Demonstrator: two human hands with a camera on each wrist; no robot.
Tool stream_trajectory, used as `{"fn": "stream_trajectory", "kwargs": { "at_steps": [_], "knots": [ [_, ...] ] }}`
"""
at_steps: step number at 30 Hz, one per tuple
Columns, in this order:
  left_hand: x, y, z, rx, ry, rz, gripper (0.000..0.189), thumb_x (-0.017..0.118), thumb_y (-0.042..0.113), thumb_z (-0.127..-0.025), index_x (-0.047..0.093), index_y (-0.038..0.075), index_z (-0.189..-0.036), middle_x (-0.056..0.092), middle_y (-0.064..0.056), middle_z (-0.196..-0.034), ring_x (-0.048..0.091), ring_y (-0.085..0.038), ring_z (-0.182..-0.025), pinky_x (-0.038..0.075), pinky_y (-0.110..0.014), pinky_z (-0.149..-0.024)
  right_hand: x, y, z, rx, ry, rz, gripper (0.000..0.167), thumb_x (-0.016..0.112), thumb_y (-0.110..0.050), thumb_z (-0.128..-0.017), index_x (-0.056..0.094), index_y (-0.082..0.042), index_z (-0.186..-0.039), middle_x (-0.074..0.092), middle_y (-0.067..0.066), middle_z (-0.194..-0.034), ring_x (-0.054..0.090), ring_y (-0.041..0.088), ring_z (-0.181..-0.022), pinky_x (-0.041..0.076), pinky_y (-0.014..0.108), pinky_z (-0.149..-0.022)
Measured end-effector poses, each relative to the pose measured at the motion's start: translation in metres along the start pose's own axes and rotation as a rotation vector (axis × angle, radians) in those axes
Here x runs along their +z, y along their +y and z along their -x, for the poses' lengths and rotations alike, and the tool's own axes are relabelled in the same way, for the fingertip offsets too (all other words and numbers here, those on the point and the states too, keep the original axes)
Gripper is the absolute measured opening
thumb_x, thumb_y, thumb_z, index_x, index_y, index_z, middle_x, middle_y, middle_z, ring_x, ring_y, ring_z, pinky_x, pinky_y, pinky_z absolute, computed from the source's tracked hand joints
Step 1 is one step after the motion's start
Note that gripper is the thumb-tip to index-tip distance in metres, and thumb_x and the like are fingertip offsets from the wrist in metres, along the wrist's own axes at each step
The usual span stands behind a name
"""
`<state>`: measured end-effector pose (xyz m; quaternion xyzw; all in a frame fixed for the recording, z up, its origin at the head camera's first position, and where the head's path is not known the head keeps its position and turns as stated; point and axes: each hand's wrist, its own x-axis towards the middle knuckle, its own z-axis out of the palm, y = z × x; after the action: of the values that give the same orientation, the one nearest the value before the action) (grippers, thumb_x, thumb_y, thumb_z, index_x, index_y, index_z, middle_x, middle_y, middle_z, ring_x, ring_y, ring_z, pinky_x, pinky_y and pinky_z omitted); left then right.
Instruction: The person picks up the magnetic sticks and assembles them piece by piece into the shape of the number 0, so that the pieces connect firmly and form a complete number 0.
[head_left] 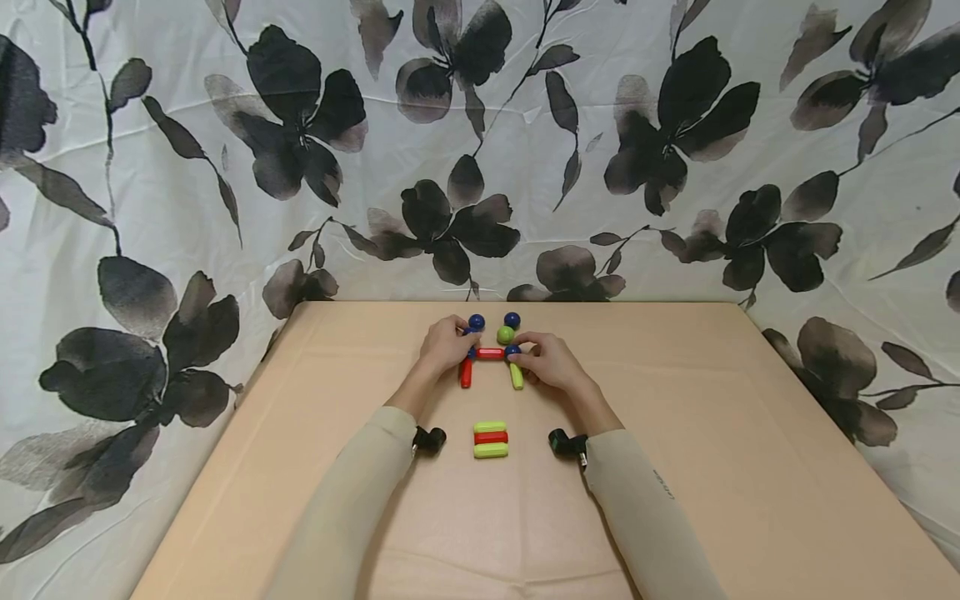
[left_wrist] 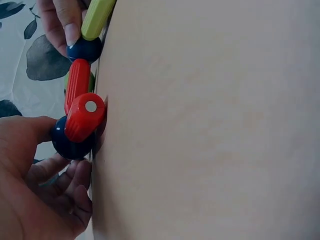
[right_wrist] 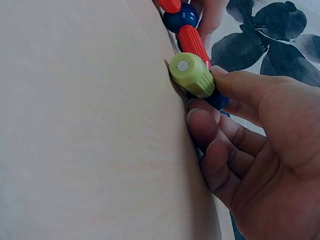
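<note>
My red crossbar [head_left: 491, 353] joins a left blue ball [left_wrist: 73, 150] and a right blue ball [head_left: 512, 350] near the table's [head_left: 660, 400] 12 o'clock edge; a red stick [head_left: 466, 375] and lime stick [head_left: 517, 377] are attached. Three separate sticks [head_left: 491, 437] at 6 o'clock remain unjoined. The crossbar's long axis runs 9 to 3; both attached sticks point roughly to 6. My left hand [head_left: 444, 343] pinches the left ball, my right hand [head_left: 550, 360] the right, fingers bent.

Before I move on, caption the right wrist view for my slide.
Right hand pinching a blue ball, a green rod and a red rod set against it.
</note>
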<state>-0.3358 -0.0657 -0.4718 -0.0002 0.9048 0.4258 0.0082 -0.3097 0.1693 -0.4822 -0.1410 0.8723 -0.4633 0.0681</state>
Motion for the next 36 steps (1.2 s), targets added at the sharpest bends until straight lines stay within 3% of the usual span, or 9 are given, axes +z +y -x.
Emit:
{"fn": "stream_trajectory", "kwargs": {
  "at_steps": [6,12,16,20,23,25,32,34,36],
  "knots": [
    [-0.008,-0.009,-0.003,0.08,0.006,0.138,0.047,0.06,0.034,-0.106,0.058,0.001,-0.139,0.058,-0.014,-0.117,0.055,-0.027,-0.104,0.048,-0.032,-0.081,0.0,0.001,0.0,0.006,0.007,0.005,0.037,0.074,-0.026,-0.098,0.067,-0.01,-0.131,0.067,0.009,-0.072,0.063,0.019,-0.055,0.052,0.029,-0.055],
    [-0.021,-0.017,0.001,0.142,0.049,0.258,0.048,0.061,0.042,-0.105,0.058,0.004,-0.134,0.06,-0.014,-0.123,0.056,-0.028,-0.111,0.047,-0.041,-0.099,0.001,0.001,0.0,0.007,0.008,0.0,0.036,0.074,-0.025,-0.098,0.068,-0.011,-0.13,0.067,0.009,-0.073,0.062,0.02,-0.055,0.054,0.03,-0.055],
    [-0.026,-0.024,0.007,0.155,0.064,0.345,0.046,0.067,0.043,-0.102,0.059,0.008,-0.13,0.062,-0.011,-0.119,0.059,-0.024,-0.106,0.048,-0.034,-0.092,0.001,0.001,0.0,0.008,0.008,-0.006,0.035,0.074,-0.026,-0.098,0.068,-0.012,-0.13,0.067,0.01,-0.074,0.063,0.02,-0.056,0.056,0.032,-0.056],
    [-0.035,-0.03,0.017,0.182,0.018,0.368,0.043,0.074,0.038,-0.098,0.062,0.01,-0.128,0.063,-0.009,-0.112,0.06,-0.023,-0.096,0.05,-0.029,-0.079,0.001,0.0,0.001,0.005,0.006,-0.009,0.035,0.074,-0.027,-0.098,0.068,-0.012,-0.13,0.067,0.009,-0.075,0.063,0.021,-0.056,0.056,0.032,-0.057],
    [-0.044,-0.033,0.024,0.216,-0.07,0.353,0.047,0.079,0.031,-0.094,0.061,0.009,-0.131,0.064,-0.009,-0.107,0.06,-0.022,-0.091,0.051,-0.028,-0.074,0.0,0.0,0.0,0.005,0.006,-0.01,0.035,0.074,-0.026,-0.098,0.068,-0.012,-0.13,0.067,0.009,-0.075,0.063,0.021,-0.057,0.056,0.032,-0.057],
    [-0.051,-0.035,0.027,0.244,-0.163,0.337,0.052,0.081,0.026,-0.093,0.058,0.007,-0.135,0.064,-0.01,-0.104,0.06,-0.022,-0.088,0.051,-0.031,-0.072,0.0,0.0,0.0,0.009,0.006,-0.011,0.035,0.074,-0.026,-0.098,0.068,-0.012,-0.13,0.067,0.009,-0.076,0.063,0.02,-0.057,0.056,0.032,-0.057],
    [-0.065,-0.033,0.035,0.261,-0.589,0.167,0.062,0.086,0.019,-0.087,0.053,0.011,-0.138,0.062,-0.01,-0.098,0.06,-0.022,-0.086,0.046,-0.032,-0.072,0.0,0.001,-0.002,0.024,0.01,-0.012,0.035,0.074,-0.026,-0.098,0.068,-0.013,-0.13,0.067,0.009,-0.076,0.062,0.02,-0.057,0.056,0.032,-0.057],
    [-0.065,-0.03,0.038,0.261,-0.659,0.1,0.064,0.088,0.021,-0.085,0.054,0.014,-0.139,0.061,-0.01,-0.098,0.057,-0.024,-0.088,0.044,-0.033,-0.074,0.001,0.001,-0.002,0.022,0.008,-0.007,0.035,0.074,-0.026,-0.098,0.068,-0.012,-0.13,0.067,0.009,-0.076,0.062,0.02,-0.057,0.056,0.031,-0.057],
    [-0.064,-0.026,0.04,0.261,-0.689,0.03,0.067,0.089,0.025,-0.084,0.056,0.018,-0.141,0.06,-0.009,-0.099,0.056,-0.024,-0.09,0.044,-0.033,-0.075,0.001,0.001,-0.002,0.021,0.009,0.0,0.036,0.074,-0.027,-0.098,0.068,-0.013,-0.13,0.067,0.008,-0.076,0.062,0.02,-0.057,0.056,0.031,-0.057]
  ]
}}
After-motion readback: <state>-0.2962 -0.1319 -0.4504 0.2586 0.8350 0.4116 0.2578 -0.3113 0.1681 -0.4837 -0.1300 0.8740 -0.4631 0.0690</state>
